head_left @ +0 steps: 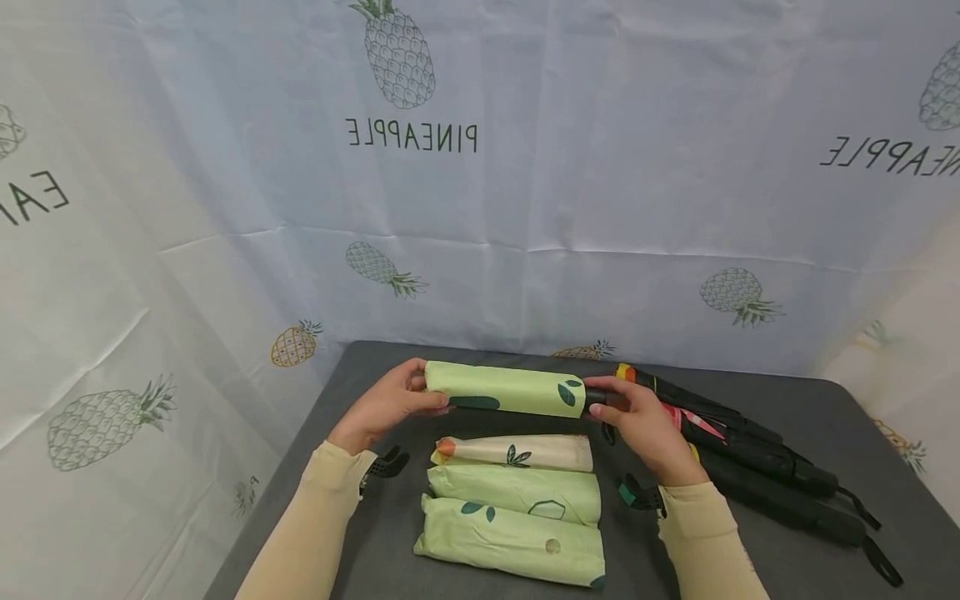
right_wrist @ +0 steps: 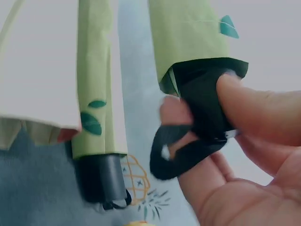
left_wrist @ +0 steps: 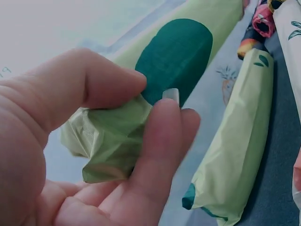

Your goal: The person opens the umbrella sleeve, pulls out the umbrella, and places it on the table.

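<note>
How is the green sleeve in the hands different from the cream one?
The green sleeve is pale green; the cream sleeve is cream and orange. The green sleeve is held between left hand and right hand; the cream sleeve lies on the table. A black handle pokes out of the green sleeve, but none shows from the cream sleeve. Both are long, with leaf pictures.

Sleeves, one pair: left sleeve point(head_left: 296, 533), right sleeve point(head_left: 716, 554); long, plain, pale cream-yellow, each finished with a snug cuff in matching cloth. Wristwear, one pair: left strap point(head_left: 387, 463), black, perforated; right strap point(head_left: 643, 497), black, bearing a small green patch point(head_left: 627, 493). Left hand point(head_left: 386, 407) and right hand point(head_left: 647, 427): bare. Fingers point(left_wrist: 162, 136): one left nail extending past its tip.
</note>
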{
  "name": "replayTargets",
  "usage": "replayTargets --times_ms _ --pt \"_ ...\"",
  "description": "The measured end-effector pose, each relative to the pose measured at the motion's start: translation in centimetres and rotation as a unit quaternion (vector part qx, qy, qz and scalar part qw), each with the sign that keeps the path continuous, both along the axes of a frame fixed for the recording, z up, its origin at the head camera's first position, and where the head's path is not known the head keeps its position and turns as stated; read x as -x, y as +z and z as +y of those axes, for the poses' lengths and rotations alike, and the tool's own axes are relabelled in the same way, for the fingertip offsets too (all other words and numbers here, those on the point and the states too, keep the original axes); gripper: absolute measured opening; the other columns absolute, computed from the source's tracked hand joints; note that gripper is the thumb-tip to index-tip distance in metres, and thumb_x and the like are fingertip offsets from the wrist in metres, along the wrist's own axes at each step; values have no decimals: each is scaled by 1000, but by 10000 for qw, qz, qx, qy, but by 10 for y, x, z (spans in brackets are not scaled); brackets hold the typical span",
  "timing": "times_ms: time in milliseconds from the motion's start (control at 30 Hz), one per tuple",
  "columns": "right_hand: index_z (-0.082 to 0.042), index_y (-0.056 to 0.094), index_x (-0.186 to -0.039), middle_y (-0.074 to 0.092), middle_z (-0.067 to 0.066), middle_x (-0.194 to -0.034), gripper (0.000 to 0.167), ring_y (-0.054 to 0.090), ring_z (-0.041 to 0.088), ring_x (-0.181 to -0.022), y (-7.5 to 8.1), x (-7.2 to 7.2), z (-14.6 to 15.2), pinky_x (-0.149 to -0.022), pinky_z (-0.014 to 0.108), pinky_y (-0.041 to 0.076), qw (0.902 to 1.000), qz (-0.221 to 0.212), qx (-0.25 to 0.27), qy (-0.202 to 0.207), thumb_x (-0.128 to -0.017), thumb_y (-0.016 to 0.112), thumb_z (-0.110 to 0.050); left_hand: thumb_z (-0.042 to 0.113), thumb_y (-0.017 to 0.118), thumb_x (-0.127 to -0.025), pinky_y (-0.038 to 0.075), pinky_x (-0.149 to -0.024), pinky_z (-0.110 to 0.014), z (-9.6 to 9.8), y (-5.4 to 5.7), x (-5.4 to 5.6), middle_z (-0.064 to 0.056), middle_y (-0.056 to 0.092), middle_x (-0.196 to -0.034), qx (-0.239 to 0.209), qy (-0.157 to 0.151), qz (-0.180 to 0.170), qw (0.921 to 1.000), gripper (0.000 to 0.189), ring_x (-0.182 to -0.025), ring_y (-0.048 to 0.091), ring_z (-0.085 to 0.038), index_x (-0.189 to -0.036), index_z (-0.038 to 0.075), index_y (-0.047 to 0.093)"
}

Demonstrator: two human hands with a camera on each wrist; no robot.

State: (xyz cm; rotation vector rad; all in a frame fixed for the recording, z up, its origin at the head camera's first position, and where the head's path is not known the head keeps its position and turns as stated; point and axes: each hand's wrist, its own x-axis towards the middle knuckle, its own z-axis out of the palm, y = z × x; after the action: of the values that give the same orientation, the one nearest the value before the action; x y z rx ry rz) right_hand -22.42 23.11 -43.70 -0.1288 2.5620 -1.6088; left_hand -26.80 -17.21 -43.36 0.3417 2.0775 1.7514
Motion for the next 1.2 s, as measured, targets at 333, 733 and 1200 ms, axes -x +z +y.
replayTargets --times_ms 333,733,1200 --pt "-2 53 -158 70 9 -132 57 73 9 -110 -2 1 12 -103 30 62 9931 -220 1123 261 -107 71 -20 25 87 -95 55 -114 -61 6 -5 1 -12 67 -140 -13 -131 103 9999 71 -121 71 -25 -157 17 54" --pt "5 49 -157 68 -1 -128 56 71 5 -112 -4 4 16 -102 26 62 9856 -296 1621 383 -108 68 -15 26 88 -94 56 -112 -63 8 -4 -2 -10 71 -127 0 -69 208 9998 59 -115 72 -26 -145 12 62" --pt "0 50 -159 49 12 -154 52 69 -1 -118 -3 3 25 -104 19 58 9878 -136 1520 319 -113 62 -21 20 87 -95 56 -114 -60 8 -2 0 -10 73 -119 -385 -23 147 9991 54 -116 75 -27 -142 8 63"
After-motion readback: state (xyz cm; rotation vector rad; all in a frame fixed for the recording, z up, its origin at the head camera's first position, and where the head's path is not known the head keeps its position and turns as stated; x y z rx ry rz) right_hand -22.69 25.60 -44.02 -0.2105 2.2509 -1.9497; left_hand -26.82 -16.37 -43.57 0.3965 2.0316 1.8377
